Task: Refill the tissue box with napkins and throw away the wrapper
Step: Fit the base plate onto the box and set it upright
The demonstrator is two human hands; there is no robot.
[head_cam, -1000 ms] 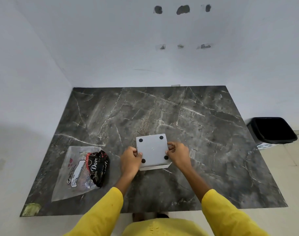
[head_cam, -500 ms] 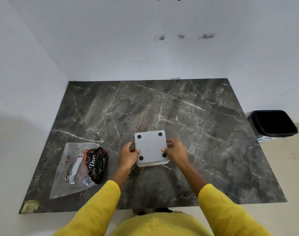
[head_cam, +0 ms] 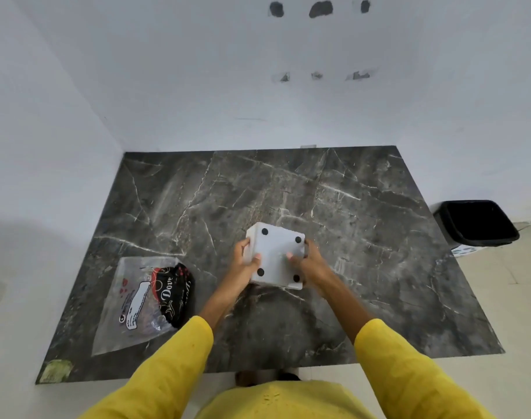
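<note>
The white tissue box (head_cam: 276, 254) is upside down, its base with black rubber feet facing up, held a little above the marble table (head_cam: 364, 213). My left hand (head_cam: 246, 261) grips its left side, thumb on the base. My right hand (head_cam: 310, 263) grips its right side, thumb on the base as well. The box is turned slightly clockwise. The clear plastic napkin wrapper (head_cam: 137, 300), printed with a black and red label, lies flat on the table to the left of my hands. The box's opening and any napkins are hidden.
A black waste bin (head_cam: 477, 222) stands on the floor beyond the table's right edge. White walls close the table at the back and left. A greenish patch (head_cam: 57, 370) marks the table's front left corner.
The box has come up off the table and rotated slightly clockwise between both hands. My thumbs have moved onto its base. The wrapper has not moved.
</note>
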